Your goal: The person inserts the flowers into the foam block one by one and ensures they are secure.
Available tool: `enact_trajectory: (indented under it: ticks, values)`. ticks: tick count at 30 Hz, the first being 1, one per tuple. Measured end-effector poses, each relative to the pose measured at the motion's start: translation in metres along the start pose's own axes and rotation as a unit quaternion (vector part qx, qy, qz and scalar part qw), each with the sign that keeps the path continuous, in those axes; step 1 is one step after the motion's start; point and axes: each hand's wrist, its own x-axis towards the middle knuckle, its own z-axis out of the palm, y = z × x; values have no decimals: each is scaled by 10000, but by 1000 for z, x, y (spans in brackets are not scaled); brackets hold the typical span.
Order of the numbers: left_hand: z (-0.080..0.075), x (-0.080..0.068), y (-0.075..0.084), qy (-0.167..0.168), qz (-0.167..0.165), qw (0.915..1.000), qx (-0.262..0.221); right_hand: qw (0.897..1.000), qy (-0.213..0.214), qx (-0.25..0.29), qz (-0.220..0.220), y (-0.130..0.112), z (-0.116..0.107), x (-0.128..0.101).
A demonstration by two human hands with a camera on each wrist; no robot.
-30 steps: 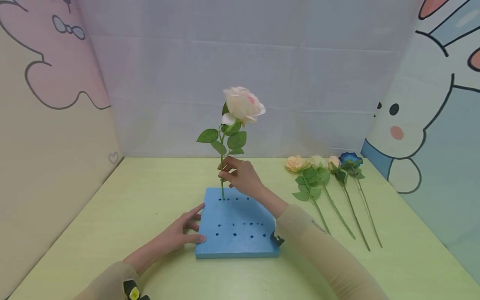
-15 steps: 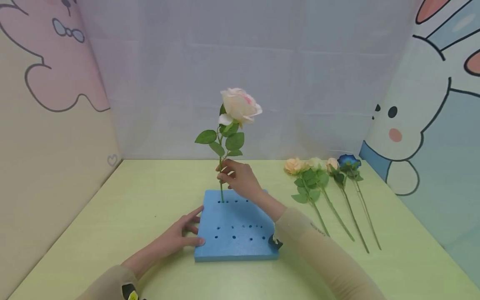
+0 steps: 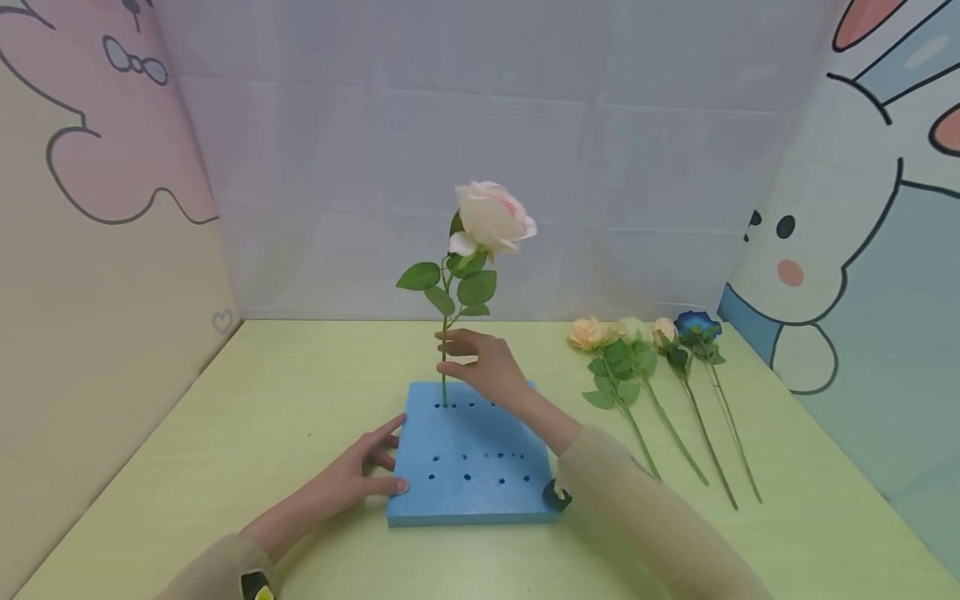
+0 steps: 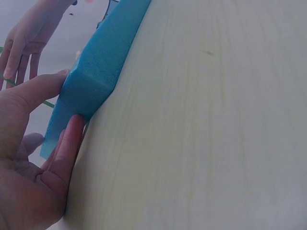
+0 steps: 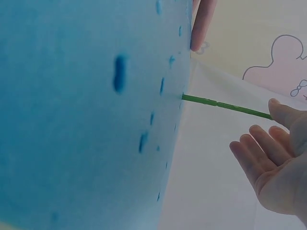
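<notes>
A pale pink rose (image 3: pixel 491 218) stands upright, its green stem (image 3: pixel 444 367) stuck in a hole at the far left of a blue foam block (image 3: pixel 472 475). My right hand (image 3: pixel 483 367) hovers just right of the stem with fingers stretched out and no grip on it. In the right wrist view the stem (image 5: pixel 225 106) leaves the foam (image 5: pixel 72 120) and passes by the thumb tip of the spread right hand (image 5: pixel 273 163). My left hand (image 3: pixel 360 475) presses against the block's left edge. In the left wrist view its thumb (image 4: pixel 33 91) lies on the foam corner (image 4: pixel 103 62).
Several artificial roses (image 3: pixel 637 358) lie side by side on the green table (image 3: pixel 225 417) right of the block, a blue one (image 3: pixel 696 323) farthest right. Cartoon-printed walls close off the left, back and right.
My right hand has let go of the stem and spread its fingers beside it. The rose stays upright in the foam. The left hand has kept its place.
</notes>
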Motion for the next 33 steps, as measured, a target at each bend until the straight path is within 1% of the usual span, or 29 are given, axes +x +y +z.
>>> enact_trajectory:
  ticks: [5, 12, 15, 18, 27, 33]
  values:
    - [1, 0, 1, 28, -8, 10000, -53, 9997, -101, -179, 129, 0, -8, -7]
    - [0, -1, 2, 70, 5, 9999, -71, 9996, -106, -277, 7, 3, -23, -16]
    - [0, -1, 2, 38, 46, 9999, -111, 9991, -79, -417, -19, 7, -30, -21]
    - [-1, 0, 1, 6, 89, 9999, -138, 9987, 12, -498, -60, 11, -36, -25]
    - [0, -1, 2, -1, 86, 9998, -163, 9968, 433, -507, -431, 25, -55, -42]
    - [0, -3, 4, 19, 29, 9999, -135, 9947, 705, -554, -508, 31, -69, -56]
